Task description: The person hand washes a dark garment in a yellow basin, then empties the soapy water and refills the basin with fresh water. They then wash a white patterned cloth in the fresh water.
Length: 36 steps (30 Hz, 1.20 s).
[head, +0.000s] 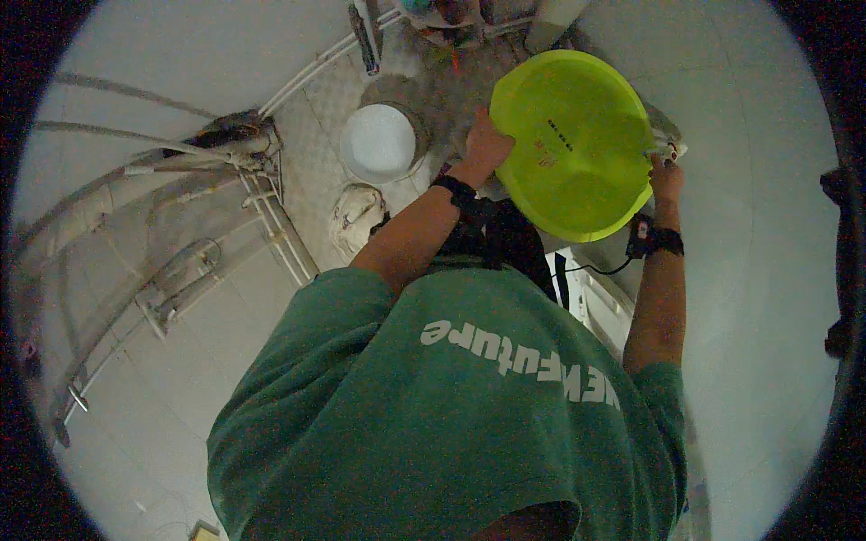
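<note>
A lime-green plastic basin with small dark writing on its inner surface is held up between my hands. My left hand grips its left edge. At its right edge is my right hand, whose fingers are partly hidden; just above them a small white fitting, perhaps a tap or valve, meets the basin's side. Black bands circle both wrists, and a small dark device with a cable sits by the right one.
A round white bucket or lidded tub stands on the tiled floor, with a crumpled whitish cloth or bag below it. Pale pipes run along the wall at left. A tiled wall rises close on the right.
</note>
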{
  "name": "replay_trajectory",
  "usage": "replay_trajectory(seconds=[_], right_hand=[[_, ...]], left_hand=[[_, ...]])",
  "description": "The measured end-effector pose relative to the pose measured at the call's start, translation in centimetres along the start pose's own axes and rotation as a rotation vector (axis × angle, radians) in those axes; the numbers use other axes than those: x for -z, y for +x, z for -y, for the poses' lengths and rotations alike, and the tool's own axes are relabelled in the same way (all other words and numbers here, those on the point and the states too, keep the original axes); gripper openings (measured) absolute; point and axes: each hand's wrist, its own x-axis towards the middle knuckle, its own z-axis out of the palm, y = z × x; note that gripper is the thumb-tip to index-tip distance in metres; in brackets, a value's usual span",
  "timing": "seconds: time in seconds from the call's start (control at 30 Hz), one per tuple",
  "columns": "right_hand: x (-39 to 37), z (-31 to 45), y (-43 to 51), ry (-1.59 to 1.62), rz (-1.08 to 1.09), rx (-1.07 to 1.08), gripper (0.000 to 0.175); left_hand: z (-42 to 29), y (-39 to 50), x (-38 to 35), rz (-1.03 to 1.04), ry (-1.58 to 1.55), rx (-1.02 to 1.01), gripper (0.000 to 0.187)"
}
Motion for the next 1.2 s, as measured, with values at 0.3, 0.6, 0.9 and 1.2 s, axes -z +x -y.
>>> replay_trajectory(seconds=[0.3, 0.6, 0.9, 1.2], right_hand=[[1.9, 4.9, -4.3, -0.175, 0.064, 0.103, 0.034], [5.2, -0.8, -1.1, 0.294, 0.274, -0.063, 0.052], [7.2, 11.1, -10.8, 1.118, 0.225, -0.502, 0.064], [5.9, 8.9, -10.9, 1.29, 0.33, -0.539, 0.081]], left_hand=[[-1.2, -1.9, 5.0, -0.105, -0.255, 0.169, 0.066], [-1.9, 0.1, 5.7, 0.032, -0.328, 0.225, 0.07], [-1.3, 1.0, 7.0, 0.115, -0.476, 0.337, 0.07], [1.5, 1.9, 5.9, 0.153, -0.06, 0.201, 0.067]])
